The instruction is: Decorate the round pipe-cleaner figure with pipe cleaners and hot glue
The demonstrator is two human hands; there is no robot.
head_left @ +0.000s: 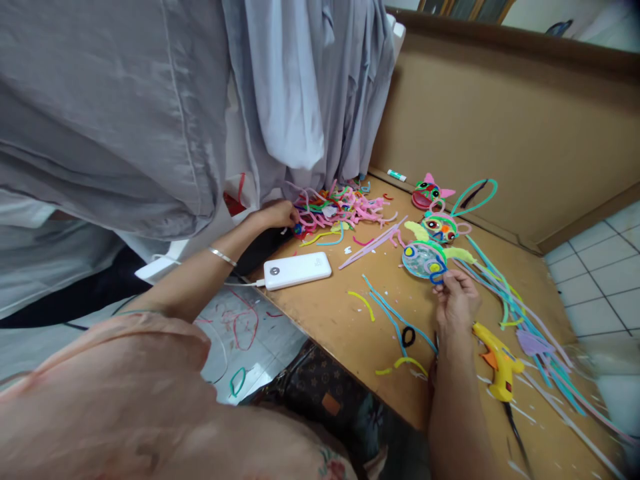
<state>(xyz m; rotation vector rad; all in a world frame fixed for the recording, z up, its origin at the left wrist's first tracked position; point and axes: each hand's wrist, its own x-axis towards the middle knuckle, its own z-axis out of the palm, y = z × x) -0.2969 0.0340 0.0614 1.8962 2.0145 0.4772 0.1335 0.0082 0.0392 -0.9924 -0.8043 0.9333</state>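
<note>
My right hand (456,293) is closed in a pinch on a short bent blue pipe cleaner (438,276). The blue piece overlaps the lower right edge of a round face (421,259) with yellow eyes and a green rim; whether it touches the face, I cannot tell. My left hand (283,215), with a bangle on its wrist, reaches to the left edge of a heap of mostly pink pipe cleaner pieces (360,205). Its fingers are drawn together there, beside small blue and red bits. What they hold, if anything, is hidden.
A white power bank (297,270) with a cable lies near the table's left edge. A yellow glue gun (500,363) rests right of my right forearm. Long pipe cleaners (540,360) lie at the right. Two decorated faces (440,228) stand behind. Grey cloth (285,80) hangs at the left.
</note>
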